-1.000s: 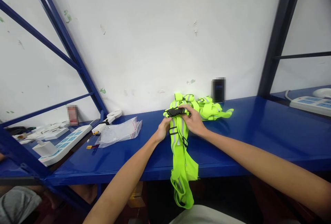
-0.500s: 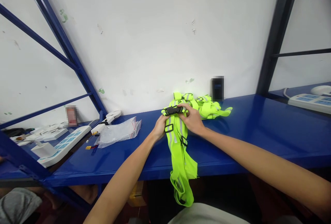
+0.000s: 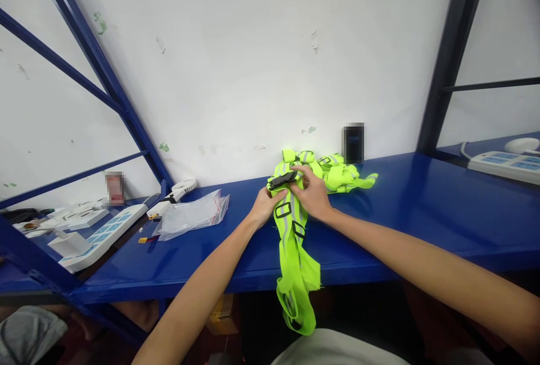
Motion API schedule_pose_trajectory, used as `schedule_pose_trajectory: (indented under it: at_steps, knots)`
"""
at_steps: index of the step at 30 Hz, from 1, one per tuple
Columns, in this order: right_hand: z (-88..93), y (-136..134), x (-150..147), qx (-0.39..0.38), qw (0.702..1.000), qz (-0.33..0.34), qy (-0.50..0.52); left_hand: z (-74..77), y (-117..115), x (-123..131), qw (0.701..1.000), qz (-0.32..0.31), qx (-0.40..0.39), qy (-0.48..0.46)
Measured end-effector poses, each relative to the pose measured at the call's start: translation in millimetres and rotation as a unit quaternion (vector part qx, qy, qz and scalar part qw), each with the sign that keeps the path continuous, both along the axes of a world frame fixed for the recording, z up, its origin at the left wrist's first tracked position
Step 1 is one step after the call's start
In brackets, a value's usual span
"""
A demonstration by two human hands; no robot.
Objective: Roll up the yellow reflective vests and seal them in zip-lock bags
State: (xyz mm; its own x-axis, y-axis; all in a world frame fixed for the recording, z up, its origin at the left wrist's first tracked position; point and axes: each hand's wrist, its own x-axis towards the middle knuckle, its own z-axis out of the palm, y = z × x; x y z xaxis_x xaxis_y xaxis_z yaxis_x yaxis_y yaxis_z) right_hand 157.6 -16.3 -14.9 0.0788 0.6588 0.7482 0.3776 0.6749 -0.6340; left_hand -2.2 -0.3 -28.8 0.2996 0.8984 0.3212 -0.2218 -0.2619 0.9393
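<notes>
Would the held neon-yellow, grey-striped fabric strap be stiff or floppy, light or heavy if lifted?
The neon-yellow, grey-striped fabric strap is probably floppy: its loops droop past the front edge of the blue table. Its thin, flat bands suggest it's light for its bulk. The straight black plastic buckle would likely stay rigid.

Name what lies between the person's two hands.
In the head view, a black buckle and neon-yellow webbing lie between the left hand and right hand.

Workshop-like room, blue bench [image 3: 400,219], power strips [image 3: 110,234], scuffed wall [image 3: 236,72]
</notes>
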Motion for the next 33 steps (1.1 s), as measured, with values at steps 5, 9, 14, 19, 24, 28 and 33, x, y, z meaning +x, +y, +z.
schedule_pose_trajectory:
  at_steps: [5, 9, 14, 19, 24, 28, 33]
  knots:
    - [1.8, -7, 0, -0.028, 0.994, 0.104, 0.002, -1.7, 6, -2, 0.995, 0.087, 0.040, -0.002]
    - [3.2, -8, -1, -0.098, 0.973, 0.207, 0.018, 1.7, 7, -5, 0.982, 0.172, 0.073, 0.004]
    - [5.4, -1, -1, -0.200, 0.933, 0.269, 0.132, 2.9, 5, -5, 0.980, 0.182, 0.072, -0.024]
    - [8.1, 2, 3, -0.309, 0.847, 0.380, 0.207, 2.9, 1, -6, 0.985, 0.154, 0.074, 0.007]
    - [9.0, 3, 0, -0.291, 0.838, 0.400, 0.229, 2.1, -2, -7, 0.987, 0.156, 0.041, -0.023]
    - [9.3, 3, -4, -0.298, 0.824, 0.404, 0.262, -1.9, -2, -2, 0.987, 0.144, 0.003, -0.073]
    - [9.9, 3, -5, -0.291, 0.816, 0.424, 0.262, 2.9, -8, 7, 0.980, 0.144, -0.055, -0.123]
